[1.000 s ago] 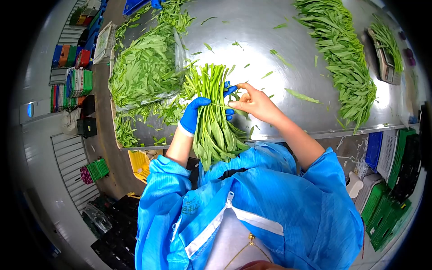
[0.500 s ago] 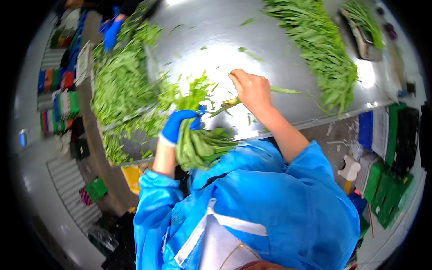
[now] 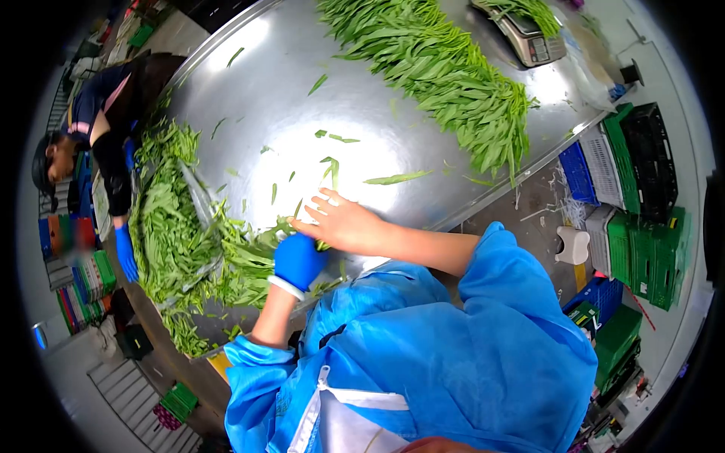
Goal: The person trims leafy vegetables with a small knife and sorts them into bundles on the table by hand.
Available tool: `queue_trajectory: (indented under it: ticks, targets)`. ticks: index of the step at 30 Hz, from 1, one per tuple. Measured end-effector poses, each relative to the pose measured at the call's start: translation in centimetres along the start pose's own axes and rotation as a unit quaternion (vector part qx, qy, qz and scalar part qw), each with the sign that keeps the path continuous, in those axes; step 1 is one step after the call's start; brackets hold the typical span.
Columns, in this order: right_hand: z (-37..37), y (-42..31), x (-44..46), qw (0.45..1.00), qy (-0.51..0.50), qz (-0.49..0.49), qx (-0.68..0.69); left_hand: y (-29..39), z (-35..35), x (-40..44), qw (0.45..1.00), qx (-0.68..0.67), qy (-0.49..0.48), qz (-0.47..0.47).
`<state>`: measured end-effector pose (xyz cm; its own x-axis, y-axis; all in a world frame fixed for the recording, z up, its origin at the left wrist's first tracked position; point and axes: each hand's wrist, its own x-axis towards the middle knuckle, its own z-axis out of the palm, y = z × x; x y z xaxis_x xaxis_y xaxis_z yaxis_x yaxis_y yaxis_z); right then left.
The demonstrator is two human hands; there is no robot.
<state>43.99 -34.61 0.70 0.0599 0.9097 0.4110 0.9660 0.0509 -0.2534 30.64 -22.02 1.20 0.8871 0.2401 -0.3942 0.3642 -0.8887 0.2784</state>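
Observation:
My left hand [image 3: 300, 262], in a blue glove, is closed around a bunch of long-leaved greens [image 3: 266, 248] at the near edge of the metal table. Its fingers are mostly hidden behind the back of the glove. Bare and with fingers spread, my right hand [image 3: 343, 221] lies just over the gloved knuckles and the greens. A large loose heap of the same greens [image 3: 162, 211], partly on clear plastic, sits to the left of my left hand. A single leafy stem [image 3: 396, 179] and small leaf scraps lie beyond my right hand.
Neat rows of bunched greens [image 3: 453, 90] cover the table's far right. A scale [image 3: 532, 41] with greens on it stands behind them. At the left edge a co-worker bends over, with a blue-gloved hand [image 3: 125, 253] beside the heap. Stacked crates [image 3: 646, 257] stand right of the table [image 3: 279, 98].
My right hand has come left and down to my left hand, and its fingers have spread. The bunch's leaves no longer hang toward me. The view has shifted, bringing the co-worker into sight.

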Motion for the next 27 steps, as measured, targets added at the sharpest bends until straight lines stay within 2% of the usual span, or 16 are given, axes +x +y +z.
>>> queue_trajectory:
  ticks: [1,4,5,6,7,8,9,10,12,14,15,17,20,21,24,27]
  targets:
    - [0.7,1.4,-1.1,0.997,-0.064,0.034,0.028,2.2,-1.4,0.3,0.998,-0.053,0.007,-0.019]
    - [0.5,3.8,-3.3,0.974,-0.172,0.113,0.089,4.1,-0.9,2.0,0.984,-0.16,0.066,0.032]
    - [0.9,5.4,-4.4,0.989,-0.109,0.087,0.043,4.1,-1.4,2.7,0.976,-0.192,0.046,0.087]
    - [0.9,7.3,-5.5,0.997,-0.046,0.059,-0.005,4.5,-2.1,3.2,0.971,-0.148,0.114,0.15]
    - [-0.5,10.0,-6.2,0.999,0.003,0.05,-0.012,4.1,-2.4,3.7,0.965,-0.164,0.153,0.139]
    - [-2.5,12.9,-6.9,0.997,-0.02,0.065,-0.04,3.2,-2.8,4.0,0.957,-0.181,0.19,0.126]
    - [-3.5,16.4,-8.1,0.984,-0.125,0.108,-0.071,2.3,-3.3,4.3,0.95,-0.218,0.205,0.095]
    - [-8.8,18.0,-8.6,0.995,0.052,0.083,-0.014,1.1,-3.4,4.6,0.944,-0.233,0.225,0.069]
    - [-14.5,23.9,-10.7,0.993,0.01,0.108,-0.041,-1.8,-2.6,5.0,0.927,-0.317,0.199,-0.007]
    - [-19.4,28.8,-12.7,0.985,0.006,0.097,-0.145,-3.8,-0.6,5.2,0.872,-0.461,0.14,-0.088]
    - [-21.4,31.0,-13.5,0.981,-0.006,0.098,-0.167,-3.4,-0.4,5.2,0.869,-0.467,0.117,-0.111]
    - [-23.6,35.6,-15.8,0.959,-0.113,0.136,-0.223,-4.1,2.4,5.3,0.894,-0.429,0.08,-0.099]
    - [-22.1,38.8,-17.9,0.917,-0.156,0.15,-0.334,-3.0,4.6,6.0,0.91,-0.411,0.023,-0.046]
    - [-19.8,41.1,-20.6,0.848,-0.241,0.159,-0.445,-2.8,5.4,6.3,0.922,-0.384,0.013,-0.035]
    - [-15.6,42.3,-23.2,0.824,-0.326,0.264,-0.382,-2.6,5.2,7.5,0.956,-0.292,-0.007,0.015]
    - [-14.5,40.2,-22.9,0.848,-0.196,0.318,-0.376,-3.2,4.7,7.3,0.966,-0.257,-0.014,0.004]
